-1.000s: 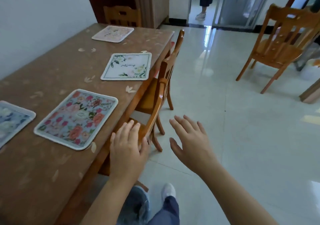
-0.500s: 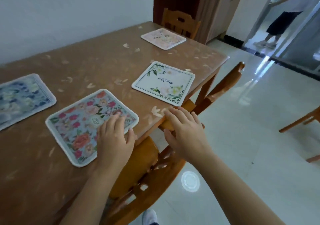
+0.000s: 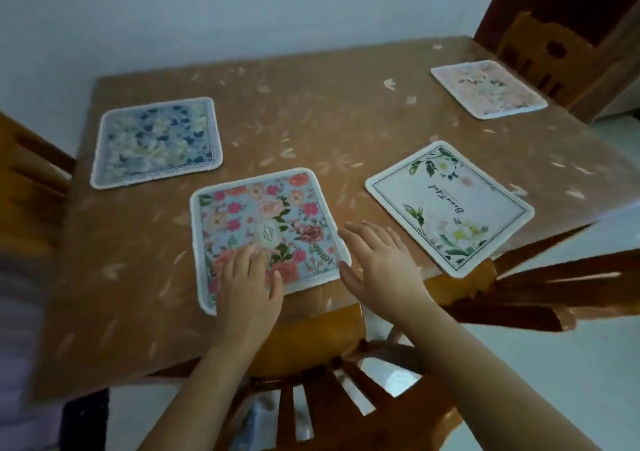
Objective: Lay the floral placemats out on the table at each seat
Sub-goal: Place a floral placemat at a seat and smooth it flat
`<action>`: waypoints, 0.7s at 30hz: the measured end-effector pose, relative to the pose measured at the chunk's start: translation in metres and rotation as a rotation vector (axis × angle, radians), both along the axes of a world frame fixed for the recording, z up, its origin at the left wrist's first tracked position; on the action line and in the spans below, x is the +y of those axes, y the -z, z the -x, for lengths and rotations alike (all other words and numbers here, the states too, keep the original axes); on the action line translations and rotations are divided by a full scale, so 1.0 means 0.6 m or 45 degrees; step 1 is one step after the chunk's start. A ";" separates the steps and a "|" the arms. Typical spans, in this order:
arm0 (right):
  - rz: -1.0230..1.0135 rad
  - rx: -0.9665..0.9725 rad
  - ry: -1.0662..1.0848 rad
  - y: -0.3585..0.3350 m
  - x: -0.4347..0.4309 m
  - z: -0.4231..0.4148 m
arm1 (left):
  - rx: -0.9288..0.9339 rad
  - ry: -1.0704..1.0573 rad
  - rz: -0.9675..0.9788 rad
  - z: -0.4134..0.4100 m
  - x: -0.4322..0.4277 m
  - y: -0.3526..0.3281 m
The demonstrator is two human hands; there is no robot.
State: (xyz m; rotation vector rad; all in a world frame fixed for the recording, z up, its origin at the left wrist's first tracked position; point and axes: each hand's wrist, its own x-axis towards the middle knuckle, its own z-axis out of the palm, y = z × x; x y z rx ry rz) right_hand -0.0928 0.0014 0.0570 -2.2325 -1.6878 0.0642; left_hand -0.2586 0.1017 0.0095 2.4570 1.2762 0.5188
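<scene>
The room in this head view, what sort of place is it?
Probably a home dining room: a brown table laid with floral placemats, and wooden chairs pushed in around it.

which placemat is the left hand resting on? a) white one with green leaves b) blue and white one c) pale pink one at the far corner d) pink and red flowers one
d: the left hand lies flat on the near edge of the pink and red flowers placemat, while the right hand sits just beside it.
</scene>
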 end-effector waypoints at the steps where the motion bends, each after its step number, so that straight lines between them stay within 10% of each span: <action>1: -0.003 -0.014 -0.052 0.006 0.015 -0.012 | 0.015 -0.026 -0.011 -0.004 0.007 0.007; 14: 0.386 0.034 -0.498 0.202 0.109 -0.070 | 0.324 -0.119 0.227 0.000 0.036 0.161; 21: 0.195 0.121 -0.582 0.242 0.111 -0.066 | 0.251 -0.089 0.182 0.010 0.033 0.190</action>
